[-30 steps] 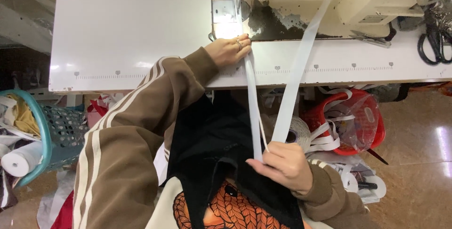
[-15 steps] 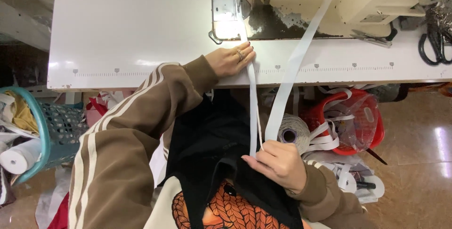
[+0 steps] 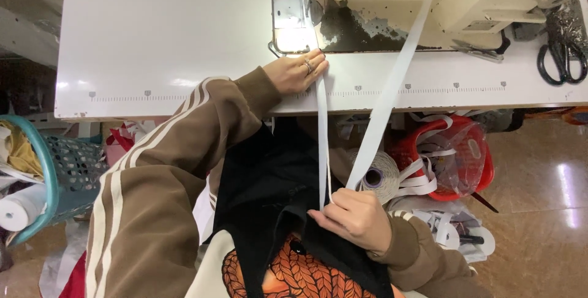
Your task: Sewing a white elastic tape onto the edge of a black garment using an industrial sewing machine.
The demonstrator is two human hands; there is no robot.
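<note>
Where the white tape (image 3: 321,145) crosses the front edge of the white table (image 3: 159,41), the left hand (image 3: 298,72) presses it flat with its fingertips, fingers extended rather than curled around it. The tape's long axis runs almost straight down from that edge to the right hand (image 3: 355,218), which pinches it shut between thumb and fingers above the black cloth (image 3: 269,194) on the lap. A second run of the same tape slants up and right from the right hand toward the sewing machine (image 3: 392,10). Black scissors (image 3: 560,53) lie at the table's right end. Below the table, a red basket (image 3: 456,157) holds loose tape in clear plastic wrapping, beside a pale spool (image 3: 376,175). A teal basket (image 3: 55,181) stands at far left.
</note>
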